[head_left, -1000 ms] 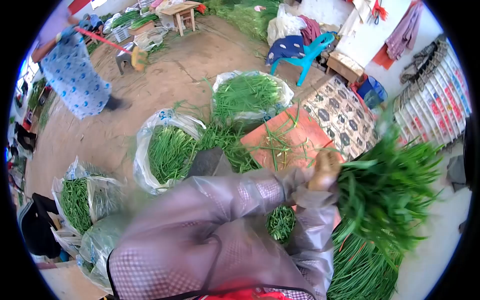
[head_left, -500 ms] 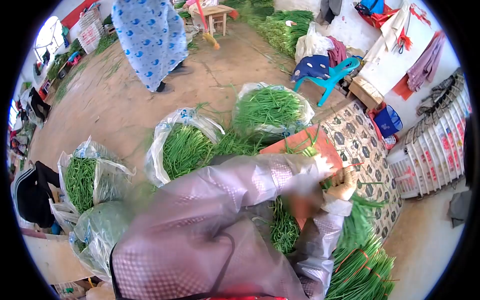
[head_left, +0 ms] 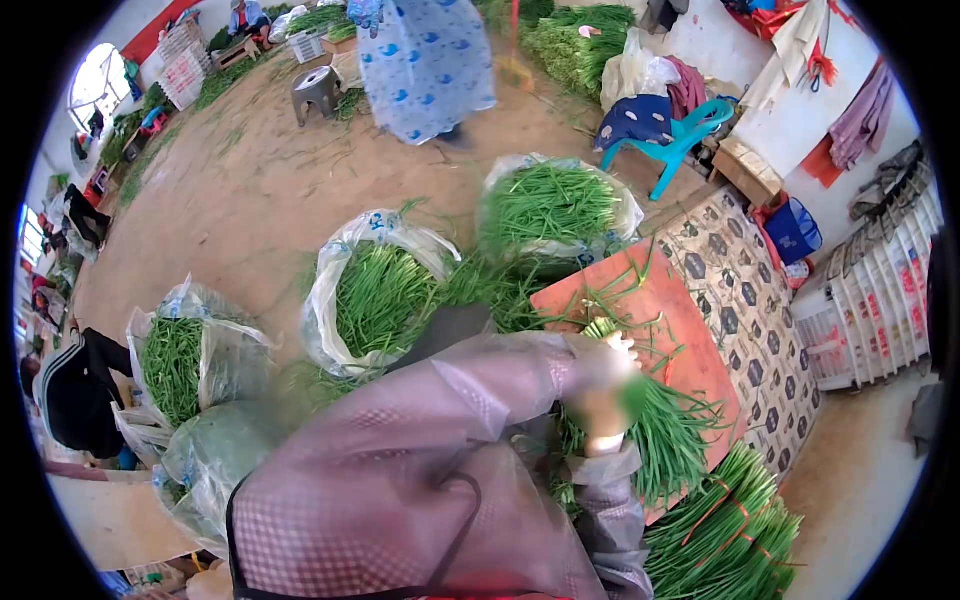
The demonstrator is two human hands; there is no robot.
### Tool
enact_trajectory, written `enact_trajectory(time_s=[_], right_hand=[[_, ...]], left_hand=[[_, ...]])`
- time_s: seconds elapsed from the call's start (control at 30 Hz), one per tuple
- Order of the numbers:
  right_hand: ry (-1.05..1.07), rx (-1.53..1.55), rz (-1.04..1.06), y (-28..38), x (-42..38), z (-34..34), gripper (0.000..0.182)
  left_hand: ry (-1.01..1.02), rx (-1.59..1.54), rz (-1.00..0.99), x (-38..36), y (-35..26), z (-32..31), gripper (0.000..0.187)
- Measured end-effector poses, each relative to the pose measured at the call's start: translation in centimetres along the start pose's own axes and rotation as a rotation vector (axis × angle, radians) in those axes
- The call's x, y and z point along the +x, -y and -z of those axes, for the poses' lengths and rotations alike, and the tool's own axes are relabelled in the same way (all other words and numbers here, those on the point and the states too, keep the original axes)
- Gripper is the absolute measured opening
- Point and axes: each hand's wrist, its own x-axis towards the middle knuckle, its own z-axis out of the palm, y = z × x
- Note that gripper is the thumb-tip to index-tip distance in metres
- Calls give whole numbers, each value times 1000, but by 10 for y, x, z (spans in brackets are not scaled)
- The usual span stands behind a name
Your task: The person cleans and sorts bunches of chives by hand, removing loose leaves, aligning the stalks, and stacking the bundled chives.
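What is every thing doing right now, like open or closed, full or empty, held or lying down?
Clear plastic bags of green stalks: open, full.
Bunch of long green stalks: lying on the red table, gripped.
Red wooden table: strewn with loose stalks.
Tied green bundles: stacked below the table.
Turquoise plastic chair: upright, draped with cloth.
Hands: blurred, on the bunch.

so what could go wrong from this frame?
1. The bundle of green stalks lies on the red board with its leafy end near the board's edge; it may slide off toward the tied bundles below.
2. Both hands are blurred and close together on the stalks, so the grip cannot be read; loose stalks could scatter.
3. A person in a blue dress walks close to the open bags; one could get kicked.
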Motion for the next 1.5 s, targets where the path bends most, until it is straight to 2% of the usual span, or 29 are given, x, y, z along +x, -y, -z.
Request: enact_trajectory(time_s=[0.03, 0.13, 0.17, 0.23, 0.33, 0.37, 0.4, 0.47, 0.5, 0.53, 0.57, 0.6, 0.63, 0.7, 0.77, 0.83, 0.9, 0.97, 1.0, 1.03, 1.1, 1.13, 1.17, 1.2, 1.23, 1.3, 1.37, 1.43, 1.5], right_hand=[[-20, 54, -54, 4, -8, -2, 13], [-146, 207, -200, -77, -49, 6, 12], [-146, 210, -204, -123, -74, 11, 12], [-272, 445, -447, -201, -104, 17, 9], [-239, -73, -95, -180, -73, 6, 10], [-172, 64, -206, -179, -63, 11, 9], [-142, 208, -322, -180, -66, 16, 9], [-289, 300, -538, -159, -69, 7, 10], [-103, 430, -585, -180, -69, 19, 14], [-174, 240, -415, -180, -81, 16, 22], [34, -61, -408, -158, -84, 31, 36], [204, -379, -655, -46, -74, 33, 39], [317, -394, -751, -48, -78, 38, 34], [356, -977, -529, 77, -78, 47, 34], [309, -1112, -570, 117, -74, 59, 30], [-63, -868, -151, 32, -40, 66, 36], [-104, -903, -133, 68, -32, 77, 57], [-153, -1240, 166, 55, -25, 90, 85], [-28, -1266, 44, 52, -21, 97, 111], [-39, -1271, 44, 54, -24, 101, 111], [50, -1275, -259, 63, -35, 107, 121], [115, -1010, -575, 117, -49, 101, 123], [108, -1014, -568, 96, -54, 105, 123], [10, -783, -483, 57, -64, 110, 117], [-86, -548, -395, 34, -72, 110, 111], [-139, -385, -388, 47, -94, 99, 94], [-368, -83, -227, 32, -108, 79, 76], [-464, 104, -52, 28, -116, 74, 73], [-538, 181, 64, 34, -129, 81, 72]], left_hand=[[7, -12, 10, -3, -2, 2, 69], [3, -66, 35, 17, 2, -27, 68], [-12, -82, 34, 17, 2, -28, 68], [-60, -54, 30, 17, 9, -31, 69], [-124, -36, -19, 26, 6, -40, 61], [-255, -40, 28, 34, 2, -53, 54], [-49, -28, -12, 17, -4, -18, 35], [-157, -21, -54, 3, -12, -15, 38], [-212, -16, -75, -4, -18, -11, 40], [-227, -59, -62, 2, -18, -14, 41], [-132, 100, -117, -22, -30, 28, 59], [-133, 108, -265, -21, -33, 20, 59], [-184, 96, -255, -20, -31, 9, 65], [-289, 57, -159, -1, -16, -3, 78], [-34, 149, -20, 25, -23, -4, 96], [-128, 196, -71, 25, -18, -18, 100], [-295, 243, -260, 32, 2, -46, 94], [-262, 373, -235, 25, -13, -28, 88], [-247, 352, -268, 4, -29, 2, 85], [-494, 410, -434, 9, -10, -12, 93], [-387, 338, -458, -34, -38, 52, 85], [-386, 377, -461, -44, -41, 70, 84], [-384, 417, -463, -49, -43, 80, 82], [-558, 477, -554, -37, -25, 68, 81], [-594, 544, -578, -38, -24, 75, 78], [-549, 532, -578, -59, -43, 105, 72], [-706, 665, -641, -55, -47, 112, 66], [-951, 801, -622, -69, -77, 134, 62], [-1045, 674, -522, -86, -102, 157, 65]])
